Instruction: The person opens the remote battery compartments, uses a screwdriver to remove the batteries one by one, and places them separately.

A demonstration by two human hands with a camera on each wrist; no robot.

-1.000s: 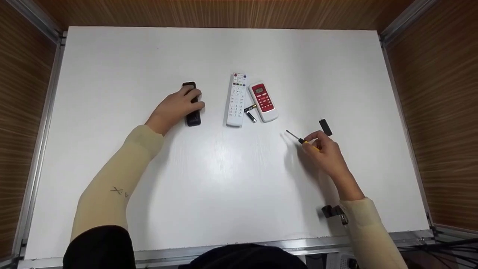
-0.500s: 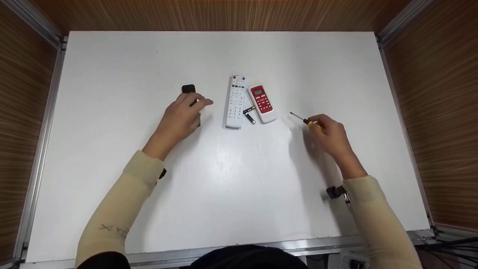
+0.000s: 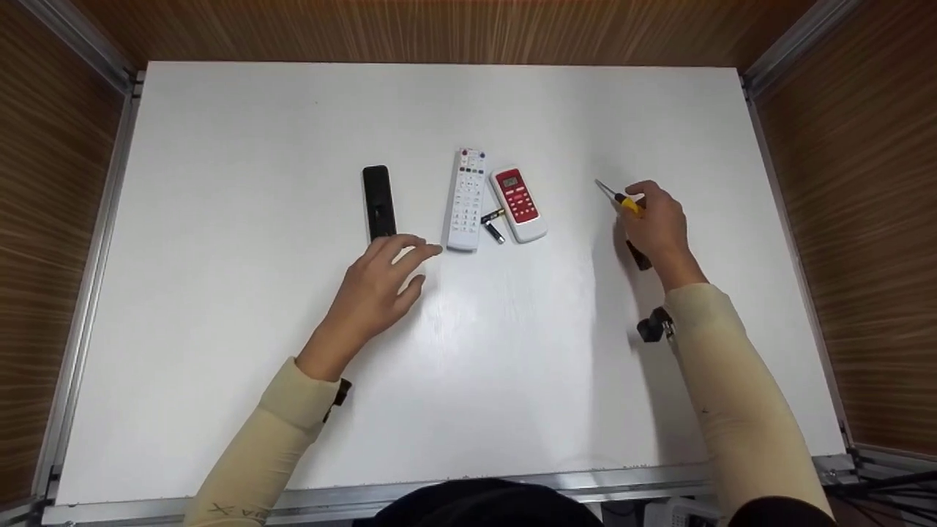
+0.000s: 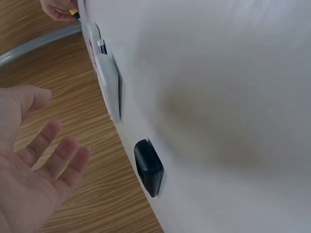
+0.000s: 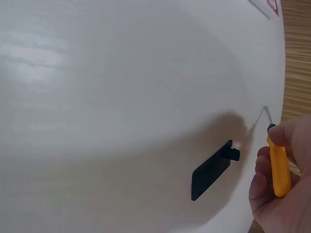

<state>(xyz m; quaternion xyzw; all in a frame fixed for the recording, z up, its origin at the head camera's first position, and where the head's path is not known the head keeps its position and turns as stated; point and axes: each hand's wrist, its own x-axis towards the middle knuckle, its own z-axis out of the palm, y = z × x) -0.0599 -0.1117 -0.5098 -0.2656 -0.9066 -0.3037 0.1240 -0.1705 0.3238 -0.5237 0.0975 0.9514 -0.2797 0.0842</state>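
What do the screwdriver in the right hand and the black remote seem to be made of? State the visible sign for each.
Screwdriver: handle looks like yellow plastic, evenly coloured and smooth; shaft looks like metal, thin and grey.
Black remote: probably matte plastic, a uniform dark shell with rounded edges and little shine.

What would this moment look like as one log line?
left hand: open, near black remote | right hand: holds screwdriver | black cover: on table
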